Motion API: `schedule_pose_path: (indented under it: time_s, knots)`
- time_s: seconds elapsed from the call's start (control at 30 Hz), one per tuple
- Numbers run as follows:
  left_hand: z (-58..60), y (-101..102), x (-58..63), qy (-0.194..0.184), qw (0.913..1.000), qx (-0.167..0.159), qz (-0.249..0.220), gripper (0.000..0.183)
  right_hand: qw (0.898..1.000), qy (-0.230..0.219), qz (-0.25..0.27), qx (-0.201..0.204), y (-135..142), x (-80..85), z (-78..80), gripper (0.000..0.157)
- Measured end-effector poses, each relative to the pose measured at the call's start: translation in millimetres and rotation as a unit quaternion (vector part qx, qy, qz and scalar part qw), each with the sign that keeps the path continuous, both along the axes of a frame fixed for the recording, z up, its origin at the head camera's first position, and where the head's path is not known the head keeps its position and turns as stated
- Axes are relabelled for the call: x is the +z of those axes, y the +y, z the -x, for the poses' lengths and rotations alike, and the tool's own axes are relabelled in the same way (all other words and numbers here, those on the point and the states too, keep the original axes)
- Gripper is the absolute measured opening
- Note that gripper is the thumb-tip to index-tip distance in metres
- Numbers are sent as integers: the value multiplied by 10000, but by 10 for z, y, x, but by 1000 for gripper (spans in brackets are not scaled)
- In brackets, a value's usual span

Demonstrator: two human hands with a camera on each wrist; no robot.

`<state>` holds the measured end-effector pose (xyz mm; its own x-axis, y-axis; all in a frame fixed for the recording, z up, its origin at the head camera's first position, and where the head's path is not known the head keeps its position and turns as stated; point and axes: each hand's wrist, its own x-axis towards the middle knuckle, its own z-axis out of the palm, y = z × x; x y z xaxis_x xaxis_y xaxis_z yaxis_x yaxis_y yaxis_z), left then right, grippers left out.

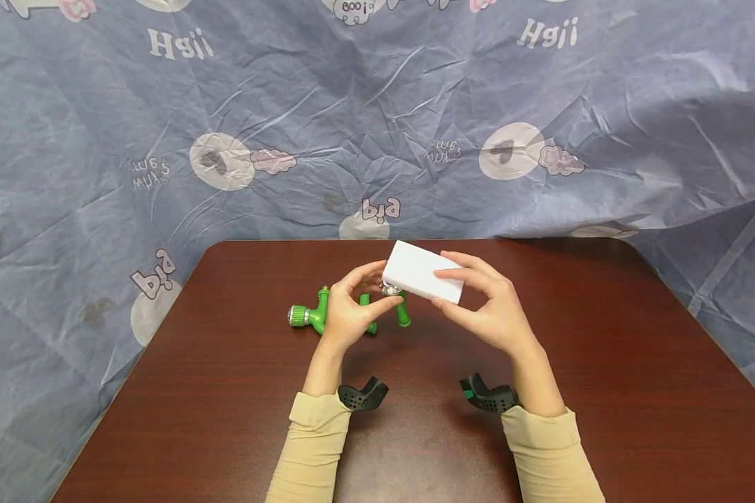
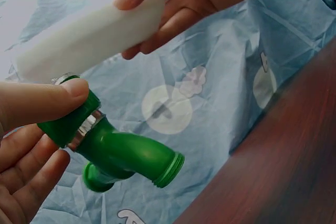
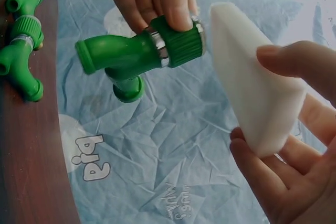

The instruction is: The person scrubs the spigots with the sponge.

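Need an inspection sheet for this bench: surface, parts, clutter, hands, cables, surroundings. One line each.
Surface: table, dark red-brown, glossy near the wearer.
Parts: green tap held up; white block close to its chrome-ended knob, contact unclear; two other green taps lie on the table.
Clutter: nothing seen.
Left hand: grips the held tap by its knob.
Right hand: holds the block, tilted.
Wrists: black mount on the left, another on the right.
Cables: nothing seen.
Surroundings: wrinkled, printed blue-grey cloth behind the table.
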<state>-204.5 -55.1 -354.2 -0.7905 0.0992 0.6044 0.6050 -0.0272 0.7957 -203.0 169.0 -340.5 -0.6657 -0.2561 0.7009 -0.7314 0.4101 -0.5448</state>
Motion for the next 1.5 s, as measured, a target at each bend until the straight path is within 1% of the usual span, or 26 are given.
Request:
schedule_pose_path:
  time_s: [0.1,0.17,0.2,0.27,0.33,0.4,0.43,0.5,0.57,0.63,0.67,0.73,0.8,0.83,0.9,0.97,1.07,1.13,1.17,1.2,1.3,1.37,1.4,1.43,1.5]
  knots:
    - [1,-3,-2,51,10000,-17,-33,51,9994,-36,-288,163,-15,22,-26,38]
    - [-1,-3,0,38,10000,-27,-64,52,9990,-82,-409,137,-16,30,-35,36]
    - [-2,-3,0,16,10000,-14,-66,52,9990,-89,-429,54,-11,30,-33,36]
    - [-6,-1,3,-62,10000,27,-51,53,9988,-22,-398,-283,6,24,-19,34]
    - [-10,1,6,-153,9999,54,-48,53,9973,82,-265,-673,24,22,-11,34]
    - [-12,1,8,-194,9998,93,11,53,9959,181,-110,-885,31,26,-9,34]
    - [-11,2,9,-188,9998,98,30,53,9957,219,-82,-896,28,30,-13,34]
    - [-10,1,9,-157,9998,120,86,53,9975,241,-102,-656,5,43,-31,35]
    - [-9,0,9,-96,9998,130,134,53,9988,206,-288,-347,-30,48,-45,35]
    - [-7,-4,9,-42,9998,133,115,53,9983,154,-516,-206,-59,46,-52,35]
    - [-6,-6,9,-29,9999,137,100,53,9979,142,-588,-228,-66,45,-52,35]
    - [-2,-9,7,-13,9999,129,49,53,9962,171,-665,-532,-62,39,-43,34]
    - [-1,-10,6,-26,9999,120,2,52,9942,195,-569,-888,-40,36,-34,34]
    - [-2,-10,5,-41,9999,123,-2,52,9936,201,-483,-1004,-27,37,-34,34]
    - [-2,-8,4,-61,9999,116,20,52,9938,218,-330,-1036,-11,42,-34,33]
    - [-5,-7,7,-56,9998,146,82,52,9965,213,-292,-758,-15,50,-45,34]
    - [-8,-10,6,-26,9997,199,168,52,9982,193,-509,-254,-55,55,-64,35]
    - [-7,-15,4,-8,9996,205,171,52,9973,184,-701,-127,-79,52,-72,35]
    - [19,-19,-31,8,9997,200,129,52,9967,189,-769,-154,-84,49,-74,35]
    - [20,-21,-32,2,9997,203,114,52,9963,194,-803,-221,-80,45,-70,35]
    - [29,-22,-36,-26,9998,208,77,53,9945,232,-756,-685,-37,29,-44,34]
    - [33,-21,-39,-44,9997,223,74,52,9930,218,-602,-993,2,17,-24,34]
    - [10,-19,-7,-62,9997,225,97,52,9926,199,-500,-1087,16,13,-16,34]
    - [11,-19,-10,-54,9997,219,88,52,9927,178,-393,-1127,24,12,-12,34]
    - [12,-18,-14,-29,9997,227,87,52,9951,122,-214,-961,29,11,-8,34]
